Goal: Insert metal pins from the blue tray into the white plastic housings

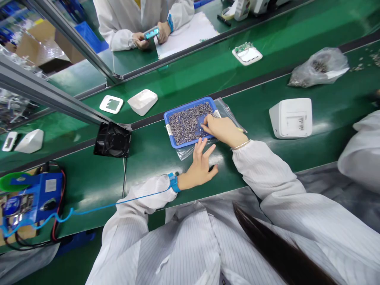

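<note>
Pale striped coat (190, 245) and a dark lock of hair (264, 241) fill the near edge, below a green bench (142, 166). Mid-bench sits a blue tray (184, 145) of small metal parts (184, 122), with a clear plastic bag (184, 152) showing past its near and right sides. The person's right hand (222, 128) bends over the tray's right end, thumb and fingers drawn close; whether they pinch a part is too small to tell. The left hand (200, 168), fingers spread apart and gripping nothing, hovers by the near rim. Its blue wrist strap (173, 182) trails a cord (118, 202) away to the left. Farther right stands a white housing (292, 126). A bump from either hand could tip the tray and scatter parts; a snagged cord could jerk the left wrist into it.
</note>
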`<state>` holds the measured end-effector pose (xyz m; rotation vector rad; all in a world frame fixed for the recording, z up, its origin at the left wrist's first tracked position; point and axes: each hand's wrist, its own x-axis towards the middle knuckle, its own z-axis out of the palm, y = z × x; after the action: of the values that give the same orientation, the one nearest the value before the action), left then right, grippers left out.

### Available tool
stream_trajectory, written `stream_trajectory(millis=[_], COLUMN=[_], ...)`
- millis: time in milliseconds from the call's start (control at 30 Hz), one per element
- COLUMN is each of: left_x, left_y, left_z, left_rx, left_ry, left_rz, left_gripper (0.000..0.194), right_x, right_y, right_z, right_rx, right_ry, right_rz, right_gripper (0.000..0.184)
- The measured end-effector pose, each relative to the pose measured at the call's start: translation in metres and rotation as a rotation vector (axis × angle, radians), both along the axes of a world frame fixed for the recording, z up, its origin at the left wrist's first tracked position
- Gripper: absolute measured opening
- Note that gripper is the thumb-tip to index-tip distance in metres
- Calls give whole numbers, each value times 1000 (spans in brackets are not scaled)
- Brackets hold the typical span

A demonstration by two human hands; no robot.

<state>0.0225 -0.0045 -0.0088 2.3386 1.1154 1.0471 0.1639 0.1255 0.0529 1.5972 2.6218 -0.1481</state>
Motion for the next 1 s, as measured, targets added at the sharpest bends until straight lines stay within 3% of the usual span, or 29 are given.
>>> stream_trajectory(millis=[233,333,467,600,700,800,900,1000], left_x=[-1,-2,-3,-4,-4,-4,-3,-4], left_y=[-1,-1,-1,-3,-5,-8,-11,-13], left_z=[2,2,3,3,3,2,2,2], left_rx=[-65,-89,-100,-62,-46,-27,-41,-84], left_ry=[86,88,108,158,166,173,180,163], left_rz=[-8,-15,-27,-52,-84,-119,-139,-180], left_gripper=[78,74,70,67,68,68,68,77], right_x=[20,31,58,108,152,178,164,119], right_y=[-4,-15,-47,-79,-84,-80,-93,-128], right_z=[-11,-9,-12,-20,-21,-22,-24,-17], right_rx=[128,180,239,311,454,367,221,77], right_ry=[179,254,288,348,350,228,136,227], right_rz=[76,14,-119,-341,-608,-785,-824,-679], right_gripper=[37,40,44,45,52,56,50,44])
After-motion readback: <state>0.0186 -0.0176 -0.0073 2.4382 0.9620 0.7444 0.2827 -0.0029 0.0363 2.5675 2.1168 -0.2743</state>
